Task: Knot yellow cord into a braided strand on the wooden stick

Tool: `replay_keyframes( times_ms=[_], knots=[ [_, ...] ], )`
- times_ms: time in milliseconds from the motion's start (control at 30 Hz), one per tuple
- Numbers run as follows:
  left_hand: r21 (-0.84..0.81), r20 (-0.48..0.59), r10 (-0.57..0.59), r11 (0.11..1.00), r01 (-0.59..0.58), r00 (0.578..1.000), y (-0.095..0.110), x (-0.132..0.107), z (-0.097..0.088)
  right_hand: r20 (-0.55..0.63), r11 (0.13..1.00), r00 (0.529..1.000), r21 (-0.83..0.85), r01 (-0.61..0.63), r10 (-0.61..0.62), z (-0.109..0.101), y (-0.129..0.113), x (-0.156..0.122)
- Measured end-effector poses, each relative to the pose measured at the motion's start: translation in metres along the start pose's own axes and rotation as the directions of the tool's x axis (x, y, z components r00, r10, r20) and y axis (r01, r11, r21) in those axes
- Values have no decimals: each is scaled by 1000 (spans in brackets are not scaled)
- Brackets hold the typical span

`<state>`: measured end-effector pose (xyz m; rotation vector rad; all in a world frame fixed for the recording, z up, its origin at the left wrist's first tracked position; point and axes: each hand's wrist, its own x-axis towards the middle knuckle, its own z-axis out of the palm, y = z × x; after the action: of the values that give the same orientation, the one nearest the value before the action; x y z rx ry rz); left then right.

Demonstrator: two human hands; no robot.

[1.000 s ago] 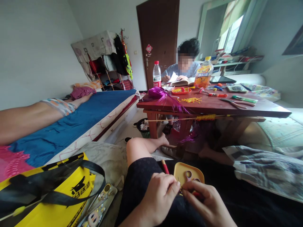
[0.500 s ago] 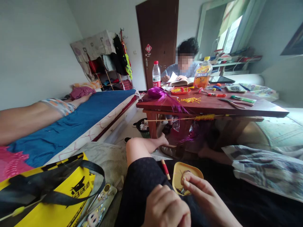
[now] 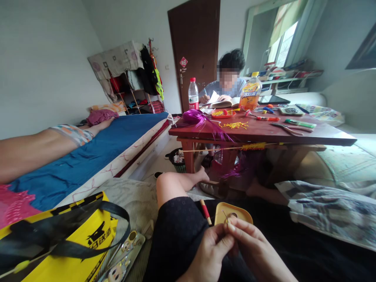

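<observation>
My right hand [image 3: 252,241] pinches a thin, short stem-like piece [image 3: 225,215] between thumb and fingertips; its tip points up and left. Against those fingertips, my left hand [image 3: 210,252] is closed in a pinch too, and whatever lies between its fingers is hidden. Both hands are above my lap, over the near edge of a shallow yellow tray [image 3: 245,213]. Inside the tray a small round dark item shows just behind the fingers. Left of the tray, a red stick with tan ends [image 3: 205,211] rests on the dark cloth.
Ahead stands a wooden table [image 3: 329,135] with purple tinsel strands [image 3: 195,117], yellow stems [image 3: 236,125], pliers [image 3: 286,128] and two bottles. Behind it a person [image 3: 225,86] writes in a book. A yellow bag [image 3: 96,239] lies at left; another person [image 3: 35,150] lies on the bed.
My left hand has moved up and right from a loose fist to meet the right fingertips. My right hand keeps its pinch on the thin piece.
</observation>
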<state>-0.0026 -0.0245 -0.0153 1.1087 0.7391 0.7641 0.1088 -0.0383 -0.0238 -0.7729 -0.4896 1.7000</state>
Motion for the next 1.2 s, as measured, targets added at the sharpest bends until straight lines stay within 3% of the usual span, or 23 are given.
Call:
replay_keyframes(
  times_ms=[67,100,133,200,267,333,400,467,500,533,567,633,700,733,800,900,967,1000,1100,1167,1200],
  knots=[
    [206,-32,81,976,-72,996,2,-2,2,4,999,1000,49,-15,15,1,-1,-1],
    [360,-45,168,922,-141,985,3,-3,2,10,997,1000,79,-22,22,1,-1,-1],
    [518,-34,283,825,-226,958,4,-4,1,20,994,999,109,-34,32,1,-1,-2],
    [749,91,514,530,-399,853,6,-6,-1,46,983,997,170,-67,60,2,0,-5],
    [820,270,633,244,-518,726,7,-8,-4,78,968,992,224,-114,99,3,2,-8],
    [815,402,668,50,-577,626,9,-9,-6,113,953,984,255,-163,138,4,4,-12],
    [796,467,693,-60,-602,549,9,-10,-6,134,949,977,249,-193,163,5,4,-16],
    [779,485,717,-95,-619,500,8,-11,-6,146,950,969,217,-226,197,7,1,-18],
    [773,481,720,-79,-629,500,8,-11,-6,145,955,969,193,-226,200,8,-2,-19],
    [771,466,709,-33,-636,528,9,-11,-6,134,967,975,158,-199,179,9,-5,-19],
    [770,445,682,41,-637,581,12,-10,-7,116,986,986,101,-134,122,9,-9,-18],
    [779,356,582,247,-576,731,19,-9,-8,100,988,993,-128,80,-68,10,-17,-17],
    [776,206,438,472,-419,875,30,-9,-9,96,858,955,-421,293,-279,9,-22,-16],
    [749,125,360,577,-326,924,35,-10,-9,99,758,927,-547,354,-361,8,-23,-16],
    [606,4,187,781,-152,982,42,-11,-9,124,539,854,-727,425,-505,5,-21,-17],
    [230,-58,-15,973,28,998,40,-11,-6,345,134,677,-825,549,-650,-1,-16,-17],
    [-47,-87,-109,993,105,990,33,-8,-4,529,-150,549,-794,589,-647,-5,-14,-16],
    [-170,-101,-166,974,147,981,29,-6,-3,590,-256,512,-774,580,-625,-6,-13,-16],
    [-389,-115,-310,888,245,944,21,-3,-1,673,-423,482,-734,532,-561,-7,-14,-14],
    [-310,-200,-263,931,194,944,22,-4,-1,663,-410,520,-745,526,-539,-7,-13,-15],
    [-169,-270,-165,978,122,948,24,-6,-1,637,-351,565,-766,538,-524,-6,-12,-15]
  ],
)
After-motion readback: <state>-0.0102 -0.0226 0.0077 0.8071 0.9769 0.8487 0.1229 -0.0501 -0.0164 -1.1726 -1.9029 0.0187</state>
